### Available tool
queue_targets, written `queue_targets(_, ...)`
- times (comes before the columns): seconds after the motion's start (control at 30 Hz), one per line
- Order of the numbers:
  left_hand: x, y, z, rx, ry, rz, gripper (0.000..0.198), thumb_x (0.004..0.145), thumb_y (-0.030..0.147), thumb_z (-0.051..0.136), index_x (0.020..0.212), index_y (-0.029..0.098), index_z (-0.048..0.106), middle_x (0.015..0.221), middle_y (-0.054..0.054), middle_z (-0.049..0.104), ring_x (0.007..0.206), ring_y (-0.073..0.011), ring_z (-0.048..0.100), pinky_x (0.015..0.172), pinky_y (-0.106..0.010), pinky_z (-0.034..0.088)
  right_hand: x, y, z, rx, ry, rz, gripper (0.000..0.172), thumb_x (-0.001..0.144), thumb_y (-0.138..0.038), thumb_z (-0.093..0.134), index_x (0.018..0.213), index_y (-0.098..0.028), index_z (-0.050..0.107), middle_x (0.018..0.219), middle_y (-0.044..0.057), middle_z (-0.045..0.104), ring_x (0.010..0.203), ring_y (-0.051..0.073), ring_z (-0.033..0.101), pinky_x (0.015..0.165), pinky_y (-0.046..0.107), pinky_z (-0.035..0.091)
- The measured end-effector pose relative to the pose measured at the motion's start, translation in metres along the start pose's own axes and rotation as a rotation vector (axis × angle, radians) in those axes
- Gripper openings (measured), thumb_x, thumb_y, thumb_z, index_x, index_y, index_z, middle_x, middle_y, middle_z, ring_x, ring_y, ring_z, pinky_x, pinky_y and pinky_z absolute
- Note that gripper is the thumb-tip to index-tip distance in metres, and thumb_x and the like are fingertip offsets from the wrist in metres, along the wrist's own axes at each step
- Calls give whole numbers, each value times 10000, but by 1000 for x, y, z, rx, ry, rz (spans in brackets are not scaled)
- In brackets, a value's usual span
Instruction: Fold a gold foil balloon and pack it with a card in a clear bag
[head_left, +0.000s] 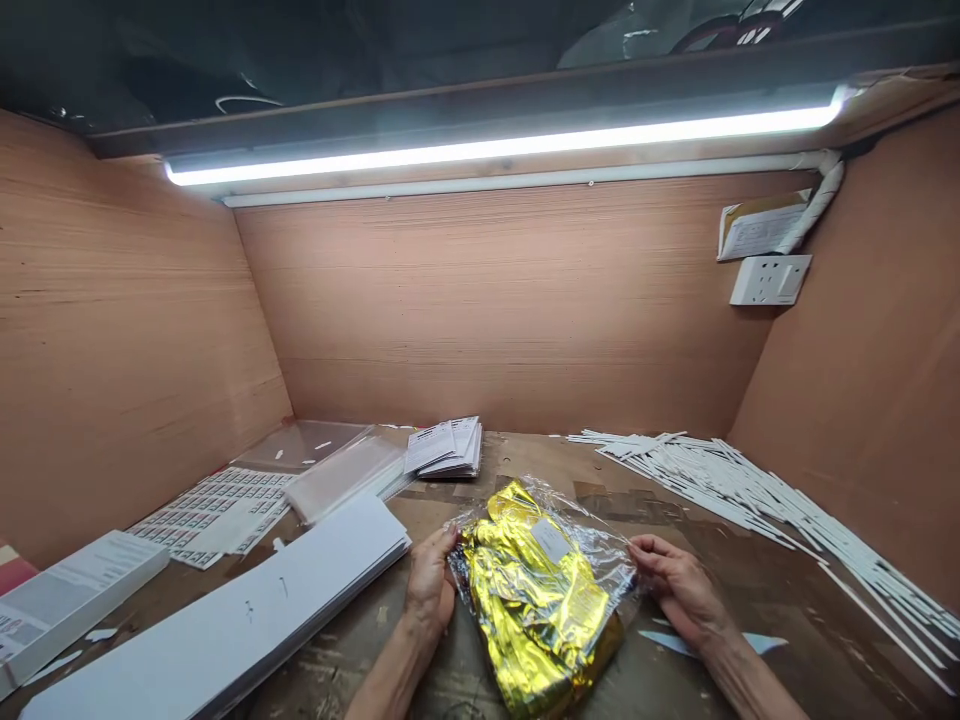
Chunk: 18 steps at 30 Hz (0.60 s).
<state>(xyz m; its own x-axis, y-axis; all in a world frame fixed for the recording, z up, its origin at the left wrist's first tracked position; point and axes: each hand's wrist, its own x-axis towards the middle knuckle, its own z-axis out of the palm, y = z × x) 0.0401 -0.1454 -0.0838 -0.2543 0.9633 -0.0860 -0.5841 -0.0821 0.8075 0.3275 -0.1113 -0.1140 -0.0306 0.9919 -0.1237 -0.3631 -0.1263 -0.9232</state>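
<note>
Between my hands lies a clear plastic bag point(611, 545) with a crumpled, shiny gold foil item point(525, 610) inside. A small white label point(551, 540) shows near the top of the foil. My left hand point(431, 580) is closed at the bag's left edge, its fingertips partly hidden by the plastic. With thumb and fingers together, my right hand point(675, 585) pinches the bag's right upper edge. Under my right wrist a pale blue pointed piece point(761, 642) lies on the brown worktop point(337, 660).
Left are a stack of long white cards point(225, 620), a white box point(82, 600), sticker sheets point(217, 505) and clear plastic sleeves point(349, 475). Printed cards point(446, 447) are stacked at the back. Many thin white strips point(697, 480) spread along the right. Wooden walls enclose three sides beneath a tube light point(510, 145).
</note>
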Motion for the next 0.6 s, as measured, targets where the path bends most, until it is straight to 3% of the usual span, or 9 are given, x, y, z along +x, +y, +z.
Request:
queue_targets(0.27,2,-3,-4,48,-17,-62,379,514,333,701,665,77,466,570,17,515,483,-30,462,513,-153,365,4,4,-6,-56,51,-33,421,422,-306,744,744,-106,560,700,33,554,576,67,494,492,158,416)
queue_targets(0.6,-3,1,0,123,-10,-88,395,483,336,662,629,104,377,519,41,434,433,-47,434,435,-187,368,4,3,-5,-6,63,11,461,396,-253,760,784,-115,553,731,27,561,600,71,508,497,151,430)
